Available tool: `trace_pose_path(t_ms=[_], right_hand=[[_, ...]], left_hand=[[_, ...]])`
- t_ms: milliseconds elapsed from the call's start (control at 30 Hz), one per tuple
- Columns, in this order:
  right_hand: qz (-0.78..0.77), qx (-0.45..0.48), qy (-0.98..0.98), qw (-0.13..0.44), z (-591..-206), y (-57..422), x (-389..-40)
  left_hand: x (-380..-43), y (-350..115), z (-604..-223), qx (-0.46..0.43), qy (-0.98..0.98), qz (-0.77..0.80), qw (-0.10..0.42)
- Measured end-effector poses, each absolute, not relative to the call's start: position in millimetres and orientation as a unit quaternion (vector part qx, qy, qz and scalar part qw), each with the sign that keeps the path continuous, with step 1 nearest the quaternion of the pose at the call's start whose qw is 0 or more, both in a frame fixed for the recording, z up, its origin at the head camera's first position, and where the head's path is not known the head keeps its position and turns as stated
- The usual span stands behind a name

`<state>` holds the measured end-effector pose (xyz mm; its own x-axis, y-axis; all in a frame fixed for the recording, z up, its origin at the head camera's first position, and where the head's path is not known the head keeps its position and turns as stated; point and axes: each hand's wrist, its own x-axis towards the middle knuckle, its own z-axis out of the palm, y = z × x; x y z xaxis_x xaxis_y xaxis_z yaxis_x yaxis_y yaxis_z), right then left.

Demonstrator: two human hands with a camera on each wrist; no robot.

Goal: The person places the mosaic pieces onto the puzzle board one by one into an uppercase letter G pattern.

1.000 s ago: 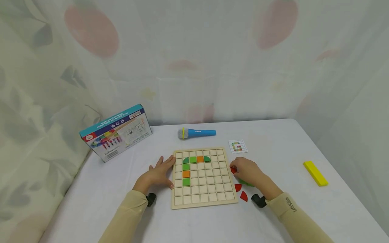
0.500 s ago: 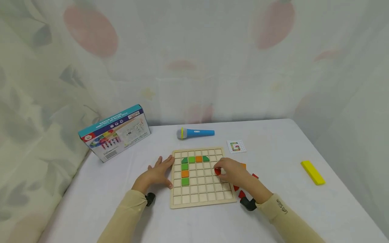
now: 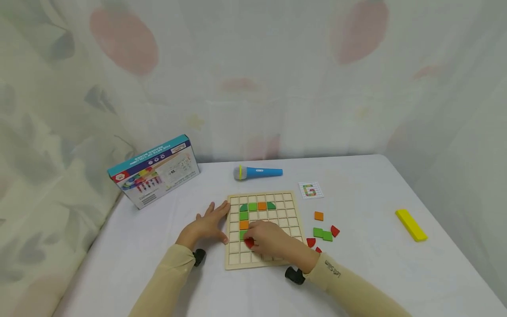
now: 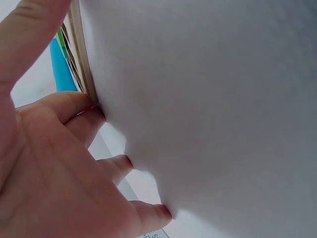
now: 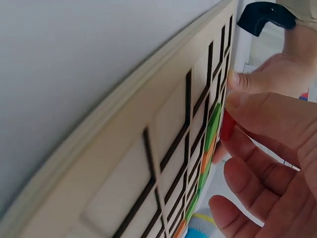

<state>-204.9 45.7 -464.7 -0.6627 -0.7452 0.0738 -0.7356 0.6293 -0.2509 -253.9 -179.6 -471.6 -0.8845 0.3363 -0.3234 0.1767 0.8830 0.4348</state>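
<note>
Sleeves [image 3: 354, 281]: beige, over the near part of the white table [image 3: 222, 293].
Right hand [image 3: 271, 240]: above the board, thumb and forefinger pinching a red piece, other fingers bent.
Red piece [image 3: 249, 242]: at the near end of the tile column; I can't tell whether it touches the board.
Left hand [image 3: 206, 226]: beside the board's left edge, thumb and fingers spread apart, fingertips against that edge and the cloth.
Board [image 3: 249, 259]: flat, gridded, lying between the hands.
Tiles [image 3: 244, 225]: green and orange, set in a far row and a left column that meet at one corner.
Loose pieces [image 3: 318, 232]: red, green and orange, right of the board.
Yellow block [image 3: 411, 225]: well off to the right.
Card [image 3: 310, 190]: past the board's far right corner, showing a G.
Microphone [image 3: 263, 172]: blue, lying beyond the board.
Box [image 3: 154, 171]: standing at the far left.
Curtain [image 3: 253, 114]: pale, behind everything.
</note>
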Motion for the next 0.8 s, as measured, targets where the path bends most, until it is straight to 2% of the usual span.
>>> trace_pose_path(t_ms=[800], right_hand=[[-0.110, -0.390, 0.914, 0.026, -468, 31, -203]], left_hand=[[-253, -179, -473, 0.136, 0.950, 0.200, 0.196]])
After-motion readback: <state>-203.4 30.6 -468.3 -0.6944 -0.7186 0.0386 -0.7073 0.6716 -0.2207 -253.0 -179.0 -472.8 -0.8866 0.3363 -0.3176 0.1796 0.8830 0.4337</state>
